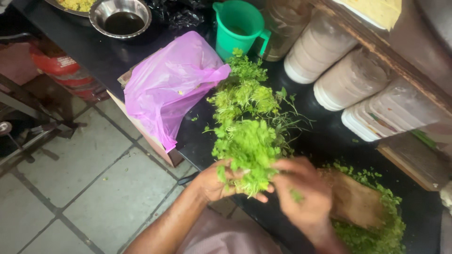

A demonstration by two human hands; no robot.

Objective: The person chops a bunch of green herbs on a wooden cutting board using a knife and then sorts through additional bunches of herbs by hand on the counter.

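- Risk, spillage: the bunch of green herbs (247, 143) lies at the near edge of the dark counter (108, 56); loose sprigs could, in my judgement, drop to the tiled floor (89, 183) if the bunch is dragged further toward the person.
- Risk, scatter: a few leaf fragments already lie on the counter beside the pink plastic bag (172, 82); a rough pull would likely shed more of them.
- Risk, knock-over: the green plastic jug (238, 28) stands touching the far tip of the herbs, so a tug on tangled stems could nudge it (its contents cannot be made out).
- Risk, crowding: chopped greens (376, 230) ring a wooden chopping board (353, 200) just to the right; an elbow swing could sweep them off the edge.
- Left hand (212, 181): fingers curled part-way closed around the lower end of the bunch, gripping it from the left and from below.
- Right hand (303, 195): seen from the back, somewhat blurred, fingers bent and pressed against the right side of the same bunch; how firmly it grips cannot be told.
- Surroundings: pale lidded containers (320, 47) lie on their sides along the right of the counter, and a steel bowl (120, 16) with dark liquid sits at the far end, well apart from the hands.
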